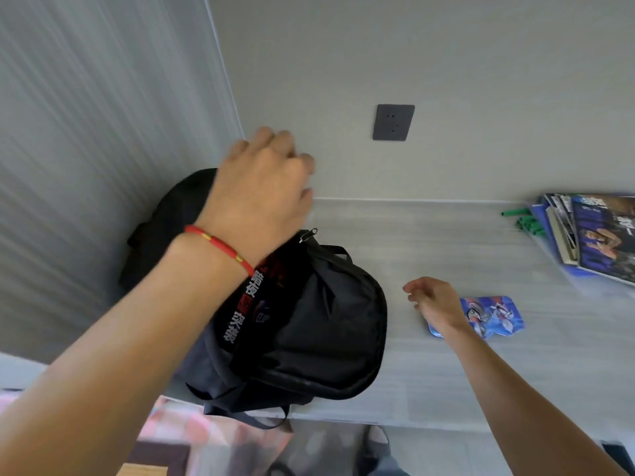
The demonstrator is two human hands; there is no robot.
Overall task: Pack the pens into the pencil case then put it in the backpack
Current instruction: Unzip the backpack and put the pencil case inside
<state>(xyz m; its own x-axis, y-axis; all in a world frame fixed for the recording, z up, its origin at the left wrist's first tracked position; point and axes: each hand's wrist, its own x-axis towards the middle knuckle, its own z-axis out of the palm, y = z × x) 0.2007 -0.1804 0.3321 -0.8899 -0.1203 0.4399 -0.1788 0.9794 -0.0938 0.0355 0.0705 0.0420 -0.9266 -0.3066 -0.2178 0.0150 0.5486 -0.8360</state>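
Black backpack (309, 324) slumped at left centre of the frame, on the pale tabletop (429, 242) against the corner wall, zip pull (308, 234) at its top and what looks like an open mouth below. Left hand (261, 187) raised above the backpack, fingers curled loosely, apparently gripping nothing, though blurred; red cord bracelet (220, 243) on that wrist. Right hand (436, 304) at right centre, fingers spread loosely and empty, just over the left end of the blue printed pencil case (494, 317), which lies flat on the tabletop, near the backpack but apart from it. Contact with the case not clear. Case apparently shut; pens not visible, so probably already inside, though not certain. Likely step: picking up the case for the backpack. Risks from here: soft fabric folding over the mouth and blocking entry if not held apart; the flat case sliding off along the smooth tabletop under a shallow pinch; the backpack, overhanging the near edge with straps dangling, tipping off if pushed. Elsewhere: stack of magazines (594, 235) at upper right with green plastic pieces (525, 221) beside it, well clear of the route; grey wall socket (393, 122) above. Nothing lying between case and backpack.
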